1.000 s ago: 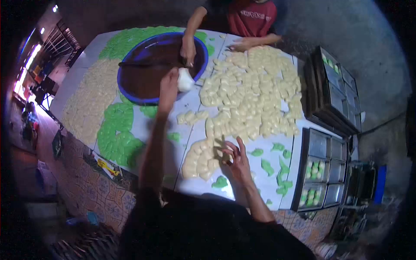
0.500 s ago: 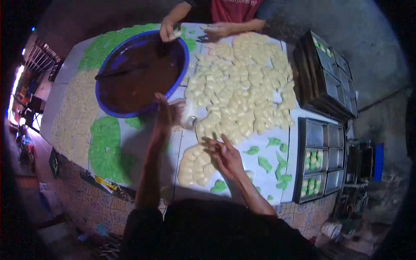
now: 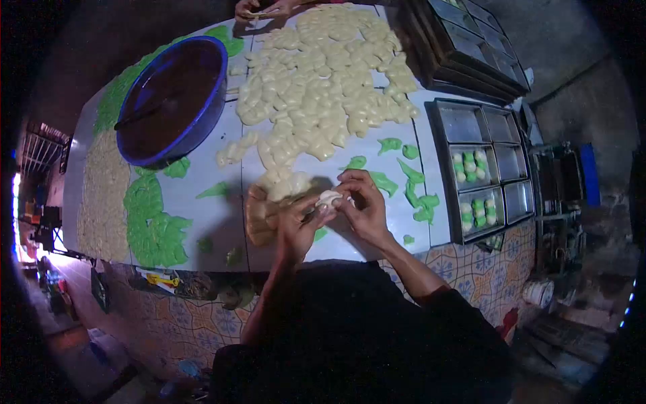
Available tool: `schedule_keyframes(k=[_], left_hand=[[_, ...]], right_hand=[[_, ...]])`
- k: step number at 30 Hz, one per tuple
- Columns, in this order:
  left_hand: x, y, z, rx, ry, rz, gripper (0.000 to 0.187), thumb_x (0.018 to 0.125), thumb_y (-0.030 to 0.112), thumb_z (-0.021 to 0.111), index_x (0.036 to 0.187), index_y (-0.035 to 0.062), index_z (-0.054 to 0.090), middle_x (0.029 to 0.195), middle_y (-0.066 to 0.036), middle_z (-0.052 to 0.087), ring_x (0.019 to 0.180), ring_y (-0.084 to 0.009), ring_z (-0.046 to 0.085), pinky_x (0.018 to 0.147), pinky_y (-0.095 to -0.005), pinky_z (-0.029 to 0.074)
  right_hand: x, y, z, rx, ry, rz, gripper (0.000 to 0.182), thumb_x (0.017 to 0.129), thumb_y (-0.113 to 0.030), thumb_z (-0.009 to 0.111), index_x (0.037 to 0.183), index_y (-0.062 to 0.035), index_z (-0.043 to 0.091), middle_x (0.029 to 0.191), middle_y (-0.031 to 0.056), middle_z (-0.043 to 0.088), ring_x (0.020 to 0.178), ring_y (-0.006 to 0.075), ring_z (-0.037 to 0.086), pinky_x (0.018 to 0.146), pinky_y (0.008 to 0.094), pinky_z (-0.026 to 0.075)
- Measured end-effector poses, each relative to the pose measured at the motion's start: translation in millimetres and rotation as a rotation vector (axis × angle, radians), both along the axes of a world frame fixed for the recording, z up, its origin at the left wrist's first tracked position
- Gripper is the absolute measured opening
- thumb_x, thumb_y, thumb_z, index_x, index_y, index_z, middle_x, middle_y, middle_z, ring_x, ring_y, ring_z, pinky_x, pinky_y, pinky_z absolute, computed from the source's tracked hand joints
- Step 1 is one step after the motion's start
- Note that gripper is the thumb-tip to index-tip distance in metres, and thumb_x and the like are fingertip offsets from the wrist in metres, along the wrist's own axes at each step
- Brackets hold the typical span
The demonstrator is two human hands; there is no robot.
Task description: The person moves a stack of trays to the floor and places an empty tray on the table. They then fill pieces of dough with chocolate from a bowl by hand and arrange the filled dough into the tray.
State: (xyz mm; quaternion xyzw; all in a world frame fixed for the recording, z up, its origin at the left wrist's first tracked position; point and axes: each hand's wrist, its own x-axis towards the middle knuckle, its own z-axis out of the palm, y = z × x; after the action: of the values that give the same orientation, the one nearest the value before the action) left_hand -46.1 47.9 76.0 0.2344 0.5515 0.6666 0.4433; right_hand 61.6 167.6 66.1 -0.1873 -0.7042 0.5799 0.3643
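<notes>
free: tabletop strip [image 3: 428,151] between green dough [image 3: 424,215] and tray [image 3: 509,160] | obstacles: basin [image 3: 214,109], stacked trays [image 3: 468,44]

A small piece of dough [image 3: 330,198] is pinched between the fingertips of the left hand [image 3: 299,229] and the right hand [image 3: 367,209]. It is pale, almost white, and looks soft, with an uneven, rounded upper side that catches the light. The fingers meet around it from both sides and cover its ends and much of its lower edge, so its full outline cannot be made out. The piece is held up over the near part of the white table [image 3: 222,232]; whether it is folded or simply squeezed is too small to tell.
</notes>
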Motion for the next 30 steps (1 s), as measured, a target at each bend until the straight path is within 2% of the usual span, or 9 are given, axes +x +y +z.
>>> schedule_keyframes(k=[5,9,13,15,19,21,25,27,30], left_hand=[[35.6,6.5,-19.9,-0.151,-0.075,-0.036,0.014,0.094,0.013,0.057,0.097,-0.0009,0.058,0.093,-0.006,0.062,0.088,-0.0175,0.063,0.083,-0.0345,0.056],[78.8,12.9,-32.9,-0.008,0.19,0.007,0.043,0.087,0.005,0.066,0.123,0.0002,0.044,0.084,-0.007,0.062,0.081,-0.0105,0.06,0.068,-0.0218,0.049],[99.0,10.4,-31.6,0.061,0.221,-0.139,0.068,0.079,-0.015,0.057,0.137,0.0061,0.028,0.102,-0.011,0.057,0.089,-0.017,0.061,0.071,-0.0247,0.054],[103.6,6.9,-32.5,0.068,0.131,-0.146,0.064,0.078,-0.01,0.058,0.135,0.0066,0.034,0.108,-0.012,0.054,0.103,-0.0166,0.055,0.082,-0.0333,0.053],[102.0,-2.4,-51.8,0.039,0.562,0.035,0.056,0.075,0.0,0.059,0.128,0.0017,0.044,0.128,-0.012,0.045,0.124,-0.0246,0.044,0.095,-0.038,0.046],[106.6,1.8,-24.2,0.101,-0.002,0.267,0.052,0.078,0.004,0.062,0.127,0.0014,0.045,0.123,-0.012,0.05,0.116,-0.0257,0.052,0.097,-0.0366,0.043],[91.0,-16.2,-34.3,0.111,0.014,0.471,0.042,0.082,0.009,0.061,0.121,-0.0021,0.05,0.109,-0.012,0.058,0.099,-0.025,0.061,0.088,-0.0334,0.048],[79.0,-33.4,-38.4,0.04,0.166,0.491,0.028,0.085,0.011,0.056,0.111,-0.0012,0.055,0.102,-0.011,0.06,0.093,-0.0225,0.062,0.082,-0.0326,0.049],[79.6,-48.5,-55.9,-0.054,0.144,0.56,0.017,0.087,0.012,0.054,0.097,-0.0005,0.059,0.094,-0.01,0.06,0.084,-0.0194,0.062,0.077,-0.0309,0.049]], right_hand=[[52.1,-10.6,2.6,0.138,-0.129,0.121,0.022,0.083,-0.008,0.065,0.104,0.0005,0.066,0.108,0.0114,0.06,0.103,0.024,0.058,0.088,0.0333,0.046],[93.1,-19.2,-15.7,-0.26,-0.281,-0.052,0.018,0.087,-0.012,0.063,0.1,-0.0011,0.069,0.083,0.0074,0.067,0.078,0.0148,0.061,0.071,0.0293,0.05],[121.4,-15.6,-22.2,-0.016,-0.402,-0.088,0.037,0.092,-0.016,0.059,0.126,-0.0029,0.055,0.1,0.0097,0.064,0.076,0.0116,0.058,0.068,0.0264,0.049],[140.1,3.6,-29.1,-0.854,-0.466,0.476,0.052,0.088,-0.014,0.063,0.135,-0.0037,0.045,0.104,0.0094,0.062,0.074,0.0172,0.061,0.065,0.0281,0.051],[139.6,22.4,-53.1,-0.276,-0.476,0.329,0.036,0.085,0.001,0.058,0.121,0.0011,0.059,0.103,0.0075,0.064,0.085,0.0126,0.061,0.07,0.026,0.05],[116.5,38.3,-71.8,-0.081,-0.3,0.109,0.035,0.081,0.001,0.061,0.116,0.003,0.062,0.106,0.0073,0.065,0.087,0.0119,0.059,0.078,0.0246,0.048],[111.7,54.4,-89.8,-0.36,-0.442,0.191,0.028,0.081,0.001,0.056,0.108,0.0048,0.063,0.117,0.0217,0.061,0.106,0.0288,0.06,0.092,0.0349,0.046],[116.0,62.7,-81.6,0.254,-0.433,-0.048,0.031,0.08,0.003,0.055,0.11,0.004,0.062,0.115,0.0227,0.061,0.108,0.0353,0.058,0.093,0.0397,0.045],[106.8,69.3,-76.6,0.398,-0.583,0.35,0.03,0.078,0.001,0.055,0.108,0.0022,0.062,0.108,0.0209,0.062,0.1,0.0379,0.057,0.088,0.0426,0.045]])
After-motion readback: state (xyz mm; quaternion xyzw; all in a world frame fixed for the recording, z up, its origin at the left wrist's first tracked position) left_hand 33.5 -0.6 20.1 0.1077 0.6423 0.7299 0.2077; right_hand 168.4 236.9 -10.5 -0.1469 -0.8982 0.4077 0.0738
